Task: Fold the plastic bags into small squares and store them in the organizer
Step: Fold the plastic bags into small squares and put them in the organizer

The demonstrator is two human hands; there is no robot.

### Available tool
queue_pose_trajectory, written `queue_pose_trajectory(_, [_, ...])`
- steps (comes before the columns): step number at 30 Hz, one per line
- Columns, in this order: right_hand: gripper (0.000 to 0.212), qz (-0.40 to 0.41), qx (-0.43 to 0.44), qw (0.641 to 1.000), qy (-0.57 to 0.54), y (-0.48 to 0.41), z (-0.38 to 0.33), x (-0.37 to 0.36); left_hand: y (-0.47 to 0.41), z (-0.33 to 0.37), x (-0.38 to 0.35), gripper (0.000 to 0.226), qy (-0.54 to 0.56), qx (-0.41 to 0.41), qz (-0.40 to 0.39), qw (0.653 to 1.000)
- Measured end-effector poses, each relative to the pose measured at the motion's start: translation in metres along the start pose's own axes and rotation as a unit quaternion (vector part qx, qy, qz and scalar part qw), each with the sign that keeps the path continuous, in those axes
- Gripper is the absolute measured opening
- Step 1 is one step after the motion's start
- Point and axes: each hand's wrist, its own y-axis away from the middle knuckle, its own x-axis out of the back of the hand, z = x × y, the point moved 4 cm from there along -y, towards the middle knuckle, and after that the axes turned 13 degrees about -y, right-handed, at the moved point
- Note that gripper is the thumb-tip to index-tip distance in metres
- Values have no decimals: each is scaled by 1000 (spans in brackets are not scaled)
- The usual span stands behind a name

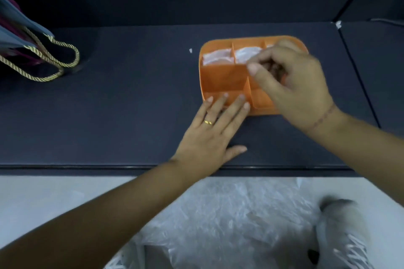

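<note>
**Right hand over the organizer's back-right pocket, left hand bracing the near edge**

The orange organizer (pixel 223 81) sits on the dark surface (pixel 131 105), ahead of the person and a little to the right, its long axis running left to right. In the back row, the left pocket holds a folded bag (pixel 216 58) and the middle pocket holds another (pixel 247 54). The larger front compartments show bare orange.

The left hand (pixel 209 135) lies flat on the surface with its fingers straight and spread, the fingertips touching the organizer's near-left edge, apparently to steady it. The right hand (pixel 293 81) hangs directly above the right half of the organizer with its fingers curled in toward the thumb. It is blurred and hides the back-right pocket, so I cannot tell whether it pinches a folded bag or nothing at all.

The right hand is the nearer one to the pocket that matters, and any placing or tucking there would go straight down from where it hangs.

More plastic bags (pixel 229 220) lie crumpled on the floor below the surface edge, beside a shoe (pixel 345 236), so folding work seems to remain. A gift bag (pixel 19 35) with rope handles stands far left, well apart.
</note>
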Motion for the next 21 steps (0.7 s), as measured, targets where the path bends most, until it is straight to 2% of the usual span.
queue_pose_trajectory(2, [19, 1, 5, 1000, -20, 49, -9, 9, -7, -4, -5, 80, 1, 3, -3, 1000])
queue_pose_trajectory(4, [25, -39, -3, 999, -24, 98, -14, 8, -15, -11, -9, 79, 8, 3, -5, 1000])
queue_pose_trajectory(7, [24, -195, -32, 980, 28, 170, 9, -18, -27, -23, -16, 77, 12, 4, -22, 1000])
queue_pose_trajectory(8, [28, -250, -48, 965, 64, 190, 23, -28, -31, -27, -18, 77, 11, 8, -29, 999])
queue_pose_trajectory(10, [53, -343, -99, 921, 159, 223, 60, -41, -38, -34, -22, 78, 18, 19, -50, 998])
queue_pose_trajectory(12, [78, -386, -174, 872, 246, 236, 89, -45, -44, -39, -26, 79, 27, 25, -70, 997])
queue_pose_trajectory(14, [85, -409, -214, 842, 280, 239, 101, -47, -52, -45, -29, 79, 38, 26, -83, 996])
queue_pose_trajectory(17, [69, -394, -267, 849, 230, 232, 107, -55, -62, -55, -36, 79, 47, 29, -94, 994])
queue_pose_trajectory(21, [25, -334, -261, 886, 189, 219, 107, -55, -80, -69, -44, 78, 69, 26, -98, 992])
